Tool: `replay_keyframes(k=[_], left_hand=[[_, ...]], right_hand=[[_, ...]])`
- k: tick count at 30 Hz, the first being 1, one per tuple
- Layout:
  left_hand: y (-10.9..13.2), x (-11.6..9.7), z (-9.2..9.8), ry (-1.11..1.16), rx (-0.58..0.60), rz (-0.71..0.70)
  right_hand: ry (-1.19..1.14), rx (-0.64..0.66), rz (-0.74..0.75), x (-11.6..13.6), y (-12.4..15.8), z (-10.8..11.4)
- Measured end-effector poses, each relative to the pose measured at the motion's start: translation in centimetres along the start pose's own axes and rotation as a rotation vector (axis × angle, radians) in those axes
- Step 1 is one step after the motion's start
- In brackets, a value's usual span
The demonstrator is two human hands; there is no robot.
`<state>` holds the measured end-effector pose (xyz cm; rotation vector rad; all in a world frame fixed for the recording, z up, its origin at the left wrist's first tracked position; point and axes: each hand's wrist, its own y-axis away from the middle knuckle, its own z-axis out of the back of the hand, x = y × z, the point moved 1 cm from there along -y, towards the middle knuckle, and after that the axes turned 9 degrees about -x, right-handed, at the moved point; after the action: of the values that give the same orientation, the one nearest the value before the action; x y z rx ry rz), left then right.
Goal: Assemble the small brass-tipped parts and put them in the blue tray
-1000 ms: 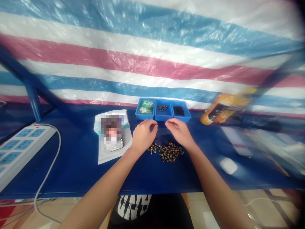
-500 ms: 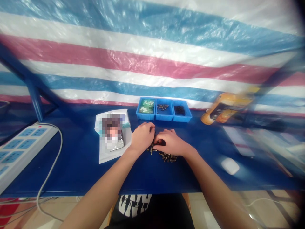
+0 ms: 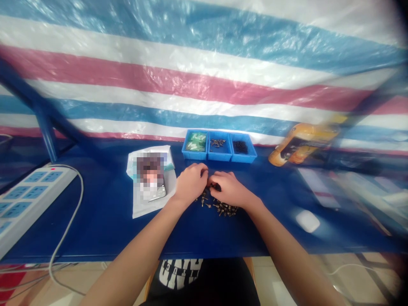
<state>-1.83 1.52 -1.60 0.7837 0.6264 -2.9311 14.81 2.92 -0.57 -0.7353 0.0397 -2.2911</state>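
Near the middle of the blue table, my left hand [image 3: 192, 182] has its fingers curled together, and whatever they pinch is hidden. My right hand [image 3: 228, 187] faces it closely, with thumb and fingertips brought together; any piece in them is too small to make out. A pile of small brass-coloured metal parts [image 3: 225, 208] lies just under and in front of my right hand. A few loose metal parts [image 3: 204, 199] are scattered between the two hands.
Behind my hands stand three joined blue bins [image 3: 219, 156] with small items. A phone [image 3: 157, 193] rests on white packaging [image 3: 143, 210] at left, near a power strip [image 3: 24, 197]. To the right are a white case [image 3: 307, 221] and orange bottles [image 3: 293, 144].
My right thumb has drawn in toward the fingertips, and the hand has shifted slightly. More of the loose metal parts now show between my hands. My left hand has barely moved.
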Motion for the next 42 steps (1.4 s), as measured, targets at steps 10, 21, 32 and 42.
replay_keyframes(k=[10,21,32,42], left_hand=[[0.1,-0.1,0.0,-0.010,0.007,-0.011],[0.1,-0.1,0.0,-0.003,-0.001,-0.013],[0.1,-0.2,0.0,-0.002,-0.012,-0.013],[-0.1,-0.7,0.4,0.072,-0.069,-0.032]], right_hand=[[-0.004,-0.040,-0.001,-0.3,0.0,-0.3],[-0.001,-0.077,-0.003,-0.8,-0.3,-0.6],[-0.063,-0.175,-0.073,-1.3,-0.4,-0.6],[-0.210,-0.382,-0.110,-2.1,-0.6,0.4]])
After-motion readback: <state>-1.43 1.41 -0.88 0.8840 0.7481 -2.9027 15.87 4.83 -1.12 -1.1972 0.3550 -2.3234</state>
